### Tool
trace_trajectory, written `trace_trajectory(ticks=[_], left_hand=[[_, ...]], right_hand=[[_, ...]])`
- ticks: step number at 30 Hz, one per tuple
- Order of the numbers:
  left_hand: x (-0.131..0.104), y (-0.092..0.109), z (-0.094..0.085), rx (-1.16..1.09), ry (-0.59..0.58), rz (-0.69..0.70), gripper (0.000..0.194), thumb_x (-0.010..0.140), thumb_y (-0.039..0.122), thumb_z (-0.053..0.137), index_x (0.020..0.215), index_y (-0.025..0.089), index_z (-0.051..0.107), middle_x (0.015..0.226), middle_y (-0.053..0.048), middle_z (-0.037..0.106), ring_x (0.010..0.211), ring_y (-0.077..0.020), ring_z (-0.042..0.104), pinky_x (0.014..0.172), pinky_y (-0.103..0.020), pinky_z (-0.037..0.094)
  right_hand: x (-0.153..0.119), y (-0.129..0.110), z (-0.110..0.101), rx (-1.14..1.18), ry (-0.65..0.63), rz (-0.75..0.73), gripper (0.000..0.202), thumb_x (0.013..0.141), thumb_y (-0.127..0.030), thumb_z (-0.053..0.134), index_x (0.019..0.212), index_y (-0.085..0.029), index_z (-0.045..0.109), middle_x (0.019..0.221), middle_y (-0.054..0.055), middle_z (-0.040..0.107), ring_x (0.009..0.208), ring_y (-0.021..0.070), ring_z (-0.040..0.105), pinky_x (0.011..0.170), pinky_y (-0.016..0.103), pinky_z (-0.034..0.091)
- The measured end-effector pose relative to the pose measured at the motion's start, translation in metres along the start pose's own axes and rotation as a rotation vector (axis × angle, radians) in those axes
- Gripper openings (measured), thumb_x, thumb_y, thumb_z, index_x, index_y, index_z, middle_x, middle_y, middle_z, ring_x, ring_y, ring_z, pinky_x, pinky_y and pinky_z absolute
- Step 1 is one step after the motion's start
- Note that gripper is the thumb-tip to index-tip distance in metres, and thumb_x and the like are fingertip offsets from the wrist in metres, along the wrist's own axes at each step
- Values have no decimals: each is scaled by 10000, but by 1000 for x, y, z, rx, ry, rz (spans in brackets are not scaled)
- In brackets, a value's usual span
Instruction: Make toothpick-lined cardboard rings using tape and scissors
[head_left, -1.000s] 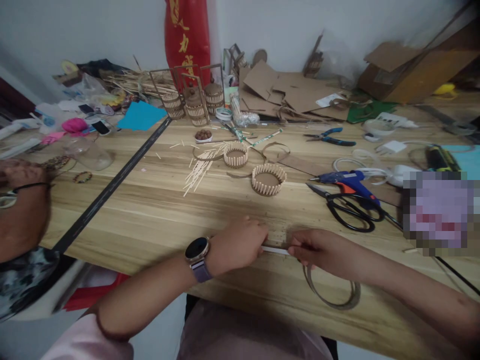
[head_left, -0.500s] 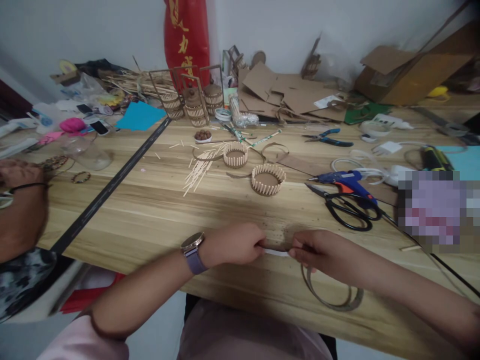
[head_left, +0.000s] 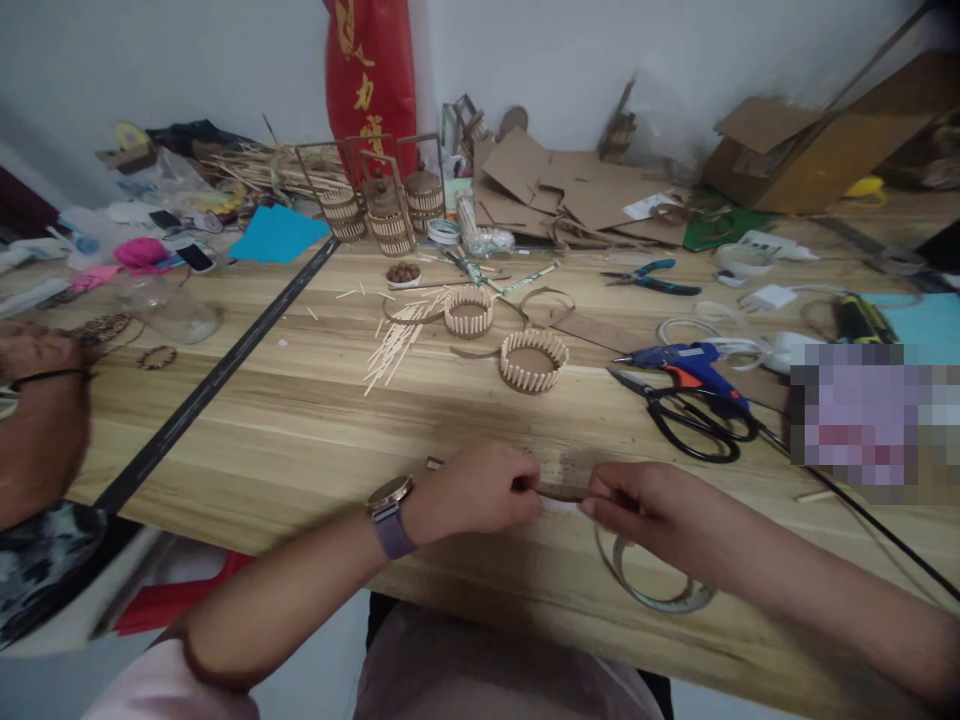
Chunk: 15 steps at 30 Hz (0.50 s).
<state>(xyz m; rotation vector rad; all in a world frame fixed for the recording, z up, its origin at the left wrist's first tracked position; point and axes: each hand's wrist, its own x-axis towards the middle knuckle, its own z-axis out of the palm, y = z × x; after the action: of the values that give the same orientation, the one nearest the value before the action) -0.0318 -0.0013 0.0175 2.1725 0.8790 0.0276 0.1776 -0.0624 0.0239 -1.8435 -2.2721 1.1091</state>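
Note:
My left hand (head_left: 491,488) is closed in a pinch on one part of a thin brown strip (head_left: 561,498) with a whitish lower edge. My right hand (head_left: 636,500) pinches the same strip a short way to the right. Between the two hands a short piece of it is stretched out. Its loose length curls in a loop (head_left: 671,604) below my right hand. A small end of something shows behind my left wrist, too little to identify. Farther off stand two round pieces ringed with short wooden pegs, a nearer one (head_left: 534,362) and a farther one (head_left: 468,312).
Black-handled scissors (head_left: 701,425), a blue glue gun (head_left: 686,362) and pliers (head_left: 652,277) lie to the right. Thin wooden sticks (head_left: 397,345) are scattered left of the rings. Small lidded buckets (head_left: 390,230) stand at the back. Another person's arm (head_left: 45,430) rests at the left edge.
My left hand has shifted slightly right, closer to my right hand. The strip's loop below my right hand has turned and drawn in a little. Both hands keep their pinch.

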Motion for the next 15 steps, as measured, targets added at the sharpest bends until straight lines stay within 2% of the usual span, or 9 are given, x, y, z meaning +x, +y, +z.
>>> trace_trajectory(ticks=[4,7,10,12,13,15], left_hand=[[-3,0,-1,-218,31,-56,133,759,187,545,627,169,542,556,59,468,559,-98,421,536,-233,258],[-4,2,-2,-351,10,-101,133,758,207,531,630,174,515,558,68,439,554,-91,394,523,-224,267],[-3,1,-3,-426,-42,-150,134,760,225,519,636,177,508,564,70,438,547,-88,384,516,-218,281],[-2,-5,-5,-390,-22,-170,133,760,226,518,637,176,514,572,67,456,551,-90,399,517,-218,284],[-2,-9,-7,-353,7,-172,132,762,225,518,640,174,519,578,64,467,558,-92,411,517,-220,282],[-2,-16,-11,-257,135,-203,142,771,219,514,638,170,520,589,53,484,578,-100,435,525,-225,278]], right_hand=[[-17,-10,12,-119,151,-66,286,933,-350,426,694,-224,519,572,-12,583,496,134,522,472,237,334],[-26,-20,26,-331,368,-259,257,958,-285,420,728,-230,523,568,-17,611,430,138,569,425,256,313],[-32,-29,38,-572,588,-434,339,979,-170,315,708,-244,504,538,-15,586,399,153,571,401,301,283],[-40,-32,44,-625,590,-491,366,957,-101,287,696,-252,496,538,-14,583,393,152,554,402,313,286],[-44,-33,47,-602,544,-511,348,945,-93,312,697,-254,495,543,-21,588,382,144,536,396,310,284],[-54,-30,47,-489,412,-536,277,929,-128,407,706,-258,507,554,-41,599,369,124,506,379,296,268]])
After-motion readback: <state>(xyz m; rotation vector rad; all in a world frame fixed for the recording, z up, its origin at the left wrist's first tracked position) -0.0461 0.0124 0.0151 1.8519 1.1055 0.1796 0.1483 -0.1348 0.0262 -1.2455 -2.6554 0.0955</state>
